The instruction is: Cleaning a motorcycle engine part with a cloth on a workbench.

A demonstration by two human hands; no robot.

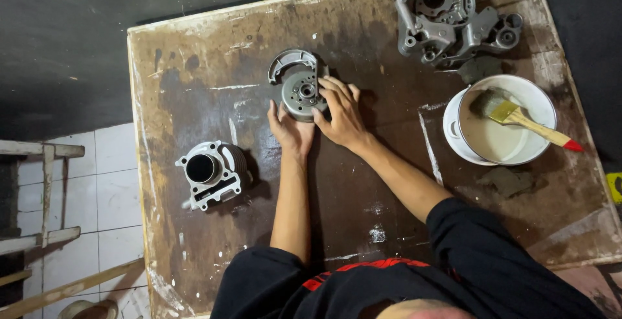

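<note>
Fingers of both hands, left hand (290, 131) and right hand (342, 115), clasp the flywheel rotor (302, 91); cylinder block (210, 172) waits untouched at eight o'clock.

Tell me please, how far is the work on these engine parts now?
Already apart: the cylinder block and the crankcase half lie separately on the stained board. A bowl of cloudy liquid holds a brush. In hand: the left hand and right hand both grip the round rotor assembly. Left: whether any part is cleaned yet cannot be told.
</note>
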